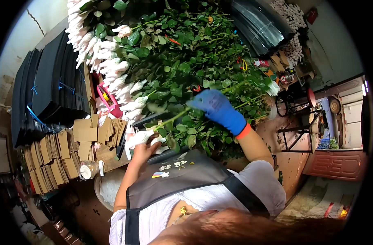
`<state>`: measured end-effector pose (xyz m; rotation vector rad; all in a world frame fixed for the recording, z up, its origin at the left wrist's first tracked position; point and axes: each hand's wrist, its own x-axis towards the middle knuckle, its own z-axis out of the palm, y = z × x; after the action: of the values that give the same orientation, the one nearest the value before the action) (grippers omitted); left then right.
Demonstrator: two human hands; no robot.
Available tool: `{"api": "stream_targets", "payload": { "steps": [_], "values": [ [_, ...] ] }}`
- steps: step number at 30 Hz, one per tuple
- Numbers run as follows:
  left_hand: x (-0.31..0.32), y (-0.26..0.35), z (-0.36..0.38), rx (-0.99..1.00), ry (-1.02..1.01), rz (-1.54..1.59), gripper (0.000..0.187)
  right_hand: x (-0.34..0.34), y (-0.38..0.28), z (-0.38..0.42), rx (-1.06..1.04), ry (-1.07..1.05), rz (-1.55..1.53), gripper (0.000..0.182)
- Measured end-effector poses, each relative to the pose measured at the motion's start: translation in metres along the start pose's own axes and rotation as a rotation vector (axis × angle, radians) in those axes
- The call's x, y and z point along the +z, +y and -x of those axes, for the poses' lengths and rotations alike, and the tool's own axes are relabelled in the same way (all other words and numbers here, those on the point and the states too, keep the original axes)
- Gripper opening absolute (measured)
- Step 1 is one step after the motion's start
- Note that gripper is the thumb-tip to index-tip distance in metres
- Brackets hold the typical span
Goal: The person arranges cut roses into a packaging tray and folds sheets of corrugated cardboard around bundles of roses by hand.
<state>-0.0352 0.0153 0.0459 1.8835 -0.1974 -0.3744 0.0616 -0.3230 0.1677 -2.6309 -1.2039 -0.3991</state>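
Note:
My bare left hand [143, 153] is closed around the head end of a rose, whose bud sits in a white foam net [140, 138]. The rose's green stem [173, 119] slants up to the right. At its far part my right hand [213, 109], in a blue glove with an orange cuff, closes on the stem; the fingertips are slightly blurred. Beneath and beyond both hands lies a thick heap of leafy rose stems [174, 61]. Along the heap's left side are many netted buds [113, 67].
Stacked cardboard pieces [85, 134] and black sheets [52, 81] stand to the left, near a pink holder [108, 100] and a jar [88, 169]. A white bucket [107, 188] is below the table edge. Wrapped dark sheets [260, 26] lie at the far right.

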Motion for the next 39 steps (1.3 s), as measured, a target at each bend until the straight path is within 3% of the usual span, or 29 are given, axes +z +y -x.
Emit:
{"api": "stream_targets", "payload": {
  "steps": [4,5,7,9,13,14,15,16,18,21,26,29,31,33,35,39],
  "values": [
    [0.003,-0.008,-0.004,-0.014,0.038,0.317,0.106,0.039,0.002,0.038,0.089,-0.377,0.163,0.027],
    [0.002,-0.001,-0.005,0.074,0.102,0.159,0.102,0.050,0.005,0.045,0.119,-0.458,0.146,0.027],
    [0.002,-0.010,-0.006,0.088,0.069,0.165,0.092,0.070,0.003,0.058,0.173,-0.608,0.119,0.027],
    [-0.003,-0.006,-0.006,0.114,0.007,0.056,0.057,0.081,0.004,0.063,0.167,-0.636,0.055,0.024],
    [-0.003,0.013,-0.006,0.152,0.004,-0.115,0.050,0.049,0.052,0.031,0.394,-0.655,-0.251,0.033],
    [-0.004,0.015,-0.006,0.151,0.003,-0.151,0.049,0.024,0.055,0.006,0.500,-0.432,-0.231,0.029],
    [-0.004,0.018,-0.007,0.156,-0.003,-0.166,0.048,0.049,0.086,0.000,0.386,-0.021,-0.133,0.025],
    [-0.004,0.018,-0.008,0.151,0.000,-0.171,0.048,0.052,0.102,-0.017,0.342,0.224,0.068,0.021],
    [-0.003,0.018,-0.009,0.166,0.005,-0.186,0.046,0.066,0.131,-0.045,0.520,0.190,0.303,0.020],
    [-0.001,0.017,-0.011,0.135,0.065,-0.174,0.033,0.105,0.159,-0.056,0.582,0.079,0.552,0.021],
    [0.011,0.009,-0.022,0.254,0.255,-0.271,0.018,0.099,0.174,0.003,0.422,0.149,0.174,0.023],
    [0.010,0.006,-0.019,0.225,0.210,-0.252,0.021,0.053,0.173,0.014,0.273,0.433,0.241,0.024],
    [0.010,0.014,-0.020,0.261,0.228,-0.286,0.024,0.004,0.163,0.006,0.242,0.497,0.509,0.027],
    [0.009,0.024,-0.019,0.181,0.233,-0.259,0.027,-0.038,0.161,-0.006,0.151,0.558,0.477,0.031],
    [0.006,0.016,-0.022,0.279,0.199,-0.289,0.025,-0.060,0.177,-0.017,0.136,0.672,0.482,0.031],
    [0.009,0.019,-0.022,0.279,0.217,-0.296,0.021,-0.099,0.201,-0.097,-0.002,0.767,0.357,0.035]
  ]
}}
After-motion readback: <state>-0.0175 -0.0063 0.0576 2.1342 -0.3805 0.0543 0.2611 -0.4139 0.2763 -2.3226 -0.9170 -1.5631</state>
